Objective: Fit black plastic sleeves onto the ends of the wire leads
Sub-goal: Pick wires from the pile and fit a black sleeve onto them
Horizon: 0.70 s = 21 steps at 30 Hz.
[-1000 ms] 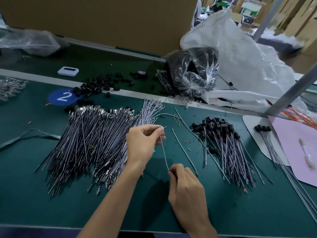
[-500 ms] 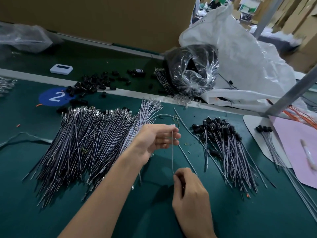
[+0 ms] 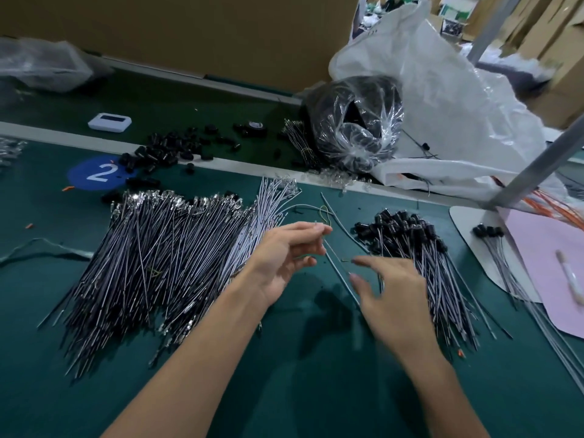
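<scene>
Black-capped leads (image 3: 410, 230) sit beside your right hand (image 3: 395, 301); bare wire leads (image 3: 164, 257), thin and silver-tipped, fan beside your left hand (image 3: 281, 257).
The piles lie apart, likely to keep done from undone. Your right hand hovers spread, holding nothing; blur hides whether your left hand pinches a lead. Loose black sleeves (image 3: 167, 150) lie beyond your left.

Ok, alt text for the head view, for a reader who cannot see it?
Two hands hover over a green mat: the left hand has the tip of a thin grey wire lead at its fingertips, the right hand is spread open. A large pile of bare wire leads lies left, a smaller pile with black plastic sleeves fitted lies right.
</scene>
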{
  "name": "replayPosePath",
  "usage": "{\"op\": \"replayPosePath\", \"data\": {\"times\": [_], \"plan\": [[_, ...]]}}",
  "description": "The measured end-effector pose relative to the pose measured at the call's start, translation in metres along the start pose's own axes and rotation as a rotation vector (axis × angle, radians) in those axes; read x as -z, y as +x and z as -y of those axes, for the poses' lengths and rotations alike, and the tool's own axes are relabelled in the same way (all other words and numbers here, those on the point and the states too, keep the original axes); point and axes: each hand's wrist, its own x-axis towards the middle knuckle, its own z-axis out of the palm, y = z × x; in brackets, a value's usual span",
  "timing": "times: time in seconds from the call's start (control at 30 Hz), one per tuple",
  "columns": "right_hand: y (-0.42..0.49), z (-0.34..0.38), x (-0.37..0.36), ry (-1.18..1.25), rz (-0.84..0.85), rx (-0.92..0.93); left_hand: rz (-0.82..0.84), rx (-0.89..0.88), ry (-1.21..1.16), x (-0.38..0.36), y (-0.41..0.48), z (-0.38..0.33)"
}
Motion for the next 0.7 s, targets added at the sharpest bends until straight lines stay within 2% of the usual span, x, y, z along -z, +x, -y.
{"op": "replayPosePath", "data": {"times": [0.13, 0.4, 0.7], "plan": [[0.025, 0.024, -0.015, 0.257, 0.057, 0.016, -0.017, -0.022, 0.057, -0.003, 0.004, 0.007], [0.04, 0.014, -0.045, 0.613, -0.03, -0.019, -0.086, -0.131, 0.081, 0.003, 0.012, 0.011], [0.036, 0.009, -0.057, 0.596, -0.127, 0.108, -0.133, -0.16, 0.073, 0.002, 0.014, 0.01]]}}
